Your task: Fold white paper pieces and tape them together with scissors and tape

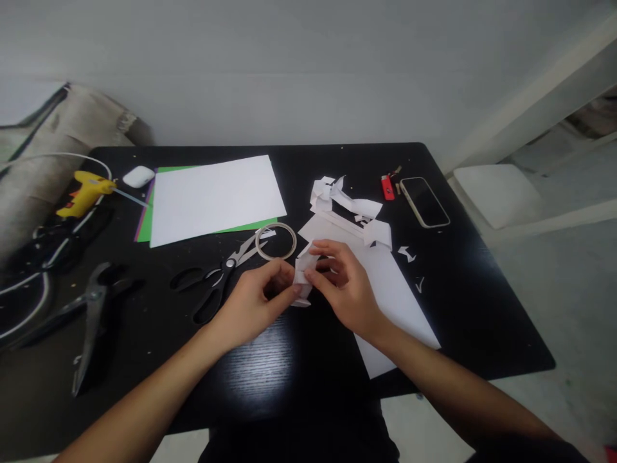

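The glossy black wood-grain tabletop (270,366) carries a plain white paper sheet (214,196) at far left, lying over green (241,227) and purple card sheets (143,218). Left of these lies a yellow glue gun with black trim (84,193). The black-handled steel scissors (216,276) are silver at the blades. At far right sit a red lighter (387,187) and a black-screened phone with a pale rim (425,201). The small folded paper piece (303,270) in the hands is white.

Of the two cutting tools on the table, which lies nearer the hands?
The black-handled scissors, just left of the left hand, blades toward the tape ring. The pliers lie farther off, near the table's left edge.
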Demonstrator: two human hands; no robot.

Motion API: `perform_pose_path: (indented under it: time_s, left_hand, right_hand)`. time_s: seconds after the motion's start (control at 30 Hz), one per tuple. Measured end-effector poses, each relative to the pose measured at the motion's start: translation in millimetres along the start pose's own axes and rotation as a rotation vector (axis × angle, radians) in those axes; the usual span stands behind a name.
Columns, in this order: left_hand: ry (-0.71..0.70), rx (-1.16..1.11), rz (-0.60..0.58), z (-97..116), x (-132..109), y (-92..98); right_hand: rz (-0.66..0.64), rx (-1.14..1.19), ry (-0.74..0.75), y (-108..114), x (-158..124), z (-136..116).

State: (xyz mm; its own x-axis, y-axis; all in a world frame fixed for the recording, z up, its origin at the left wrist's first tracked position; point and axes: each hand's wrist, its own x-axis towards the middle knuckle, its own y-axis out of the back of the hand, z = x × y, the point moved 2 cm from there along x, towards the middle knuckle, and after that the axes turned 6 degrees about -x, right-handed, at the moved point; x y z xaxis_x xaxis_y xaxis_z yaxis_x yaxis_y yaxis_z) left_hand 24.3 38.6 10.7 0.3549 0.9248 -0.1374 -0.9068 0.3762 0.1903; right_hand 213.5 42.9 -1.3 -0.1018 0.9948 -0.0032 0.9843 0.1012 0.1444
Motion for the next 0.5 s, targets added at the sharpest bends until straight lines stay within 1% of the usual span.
perform_pose_path:
  time_s: [0.1, 0.17, 0.27, 0.37, 0.43, 0.5]
  left_hand:
    - [0.003, -0.003, 0.012, 1.0, 0.5, 2.1]
    - [0.005, 0.003, 0.032, 1.7, 0.6, 3.8]
    - [-0.002, 0.007, 0.044, 2.4, 0.2, 5.6]
    - [-0.012, 0.014, 0.053, 2.4, 0.0, 6.4]
    - [-0.018, 0.025, 0.063, 2.4, 0.2, 6.6]
    - [-0.025, 0.031, 0.067, 2.7, 0.5, 6.6]
  right_hand:
    - [0.005, -0.252, 0.299, 1.7, -2.9, -8.2]
    - [-0.019, -0.357, 0.403, 1.7, -3.9, -10.9]
    - [-0.019, -0.428, 0.445, 1.1, -4.1, -9.9]
    - [0.019, -0.445, 0.453, 0.9, -4.8, -7.7]
    - [0.033, -0.42, 0.436, 1.4, -5.1, -6.9]
    - [0.033, -0.365, 0.387, 2.2, -4.5, -5.9]
